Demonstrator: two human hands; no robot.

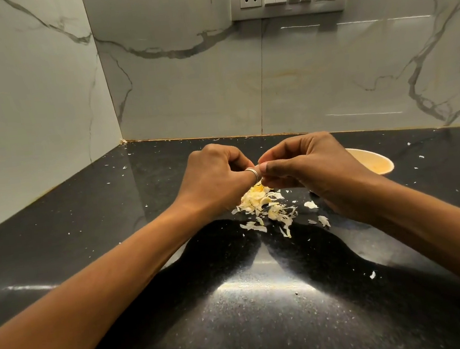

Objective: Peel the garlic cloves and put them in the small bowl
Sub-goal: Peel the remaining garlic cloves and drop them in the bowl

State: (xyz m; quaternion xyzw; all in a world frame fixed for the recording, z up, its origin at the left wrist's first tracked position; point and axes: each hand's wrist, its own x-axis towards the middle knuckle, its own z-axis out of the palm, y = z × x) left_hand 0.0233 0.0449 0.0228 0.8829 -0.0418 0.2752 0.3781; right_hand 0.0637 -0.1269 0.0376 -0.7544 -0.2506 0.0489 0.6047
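L hand (214,173): fingers curled, tips meet the R hand's just above peel pile; ring (253,173) on one finger.
R hand (308,165): fingers curled, pinching at same spot.
Clove: hidden btw fingertips, can't tell if held.
Peel pile (264,205): on counter (239,316), under both hands.
Bowl (376,163): right of peel pile, partly behind R hand.

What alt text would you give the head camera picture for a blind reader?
A left hand and a right hand pinch something small hidden by the fingers, probably a garlic clove, above a pile of pale papery skins on a glossy black stone counter. A small round cream bowl sits partly behind the right hand. Behind rise white marble walls.
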